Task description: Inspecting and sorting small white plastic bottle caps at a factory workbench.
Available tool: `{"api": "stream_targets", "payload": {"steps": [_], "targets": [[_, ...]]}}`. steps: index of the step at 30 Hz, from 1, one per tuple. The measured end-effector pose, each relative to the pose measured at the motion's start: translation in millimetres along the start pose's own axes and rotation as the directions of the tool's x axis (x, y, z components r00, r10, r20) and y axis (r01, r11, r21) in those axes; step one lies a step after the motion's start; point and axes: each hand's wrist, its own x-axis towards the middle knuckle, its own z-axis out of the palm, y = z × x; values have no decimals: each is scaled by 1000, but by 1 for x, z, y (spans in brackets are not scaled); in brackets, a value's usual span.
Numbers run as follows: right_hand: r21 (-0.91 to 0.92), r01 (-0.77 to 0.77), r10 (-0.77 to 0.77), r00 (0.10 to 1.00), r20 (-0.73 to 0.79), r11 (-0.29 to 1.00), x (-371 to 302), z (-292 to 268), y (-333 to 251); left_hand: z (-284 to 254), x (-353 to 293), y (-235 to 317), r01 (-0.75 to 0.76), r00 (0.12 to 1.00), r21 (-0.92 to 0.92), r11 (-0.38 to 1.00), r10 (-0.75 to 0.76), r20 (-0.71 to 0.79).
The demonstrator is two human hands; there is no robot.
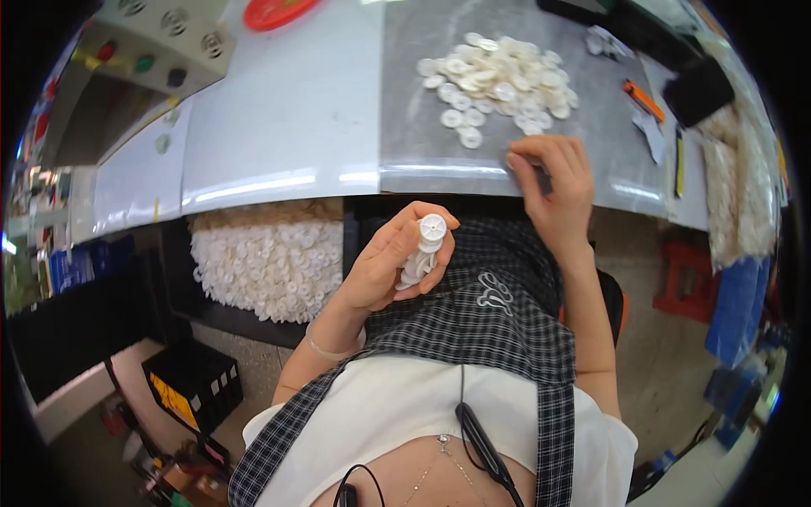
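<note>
My left hand (380, 264) is closed round several small white plastic wheels (432, 226), held in front of the apron below the table edge. The top one faces up and shows a spoked pattern with a small hub. At the table's front edge, my right hand (562, 190) has its thumb and index fingertips close together in a pinch. Whatever lies between them, if anything, is too small to make out. Just beyond those fingertips, a loose pile of the same white wheels (507, 80) spreads over the grey part of the table (422, 160).
Below the table on the left, a black bin (177, 291) holds a heap of white wheels. A grey machine with coloured buttons (156, 63) stands at the far left. An orange cutter (644, 101) and a yellow-black knife (679, 162) lie at the right.
</note>
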Motion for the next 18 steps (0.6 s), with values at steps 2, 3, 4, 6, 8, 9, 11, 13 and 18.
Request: {"api": "stream_targets", "payload": {"steps": [2, 3, 4, 6, 8, 9, 11, 13, 18], "targets": [[-20, -7, 7, 1000, 8, 1000, 0, -2, -5, -11, -12, 5, 11, 998, 20, 1000, -10, -58], [-30, -14, 14, 1000, 13, 999, 0, -3, -5, -18, -21, 10, -6, 997, 34, 999, 9, -80], [-7, 1, -1, 1000, 14, 1000, 0, -4, -6, -26, -30, 17, -32, 989, 83, 996, 44, -144], [-13, -16, 16, 1000, 9, 1000, -2, -2, -4, -38, -52, 35, -90, 953, 188, 978, 139, -269], [-10, -18, 18, 1000, 16, 1000, -2, -3, -6, -48, -73, 54, -178, 895, 296, 938, 280, -348], [-23, -31, 32, 999, 23, 999, -2, -5, -6, -52, -80, 62, -182, 893, 300, 936, 285, -348], [-17, -9, 9, 1000, 17, 1000, -1, -3, -5, -56, -94, 73, -3, 789, 645, 764, 397, -468], [-13, -47, 48, 996, 71, 999, -1, -5, -6, -67, -105, 80, 268, 781, 849, 456, 413, -468], [-63, -50, 55, 995, 81, 997, -1, -23, -10, -73, -110, 77, 463, 852, 683, -565, 497, -165]]}}
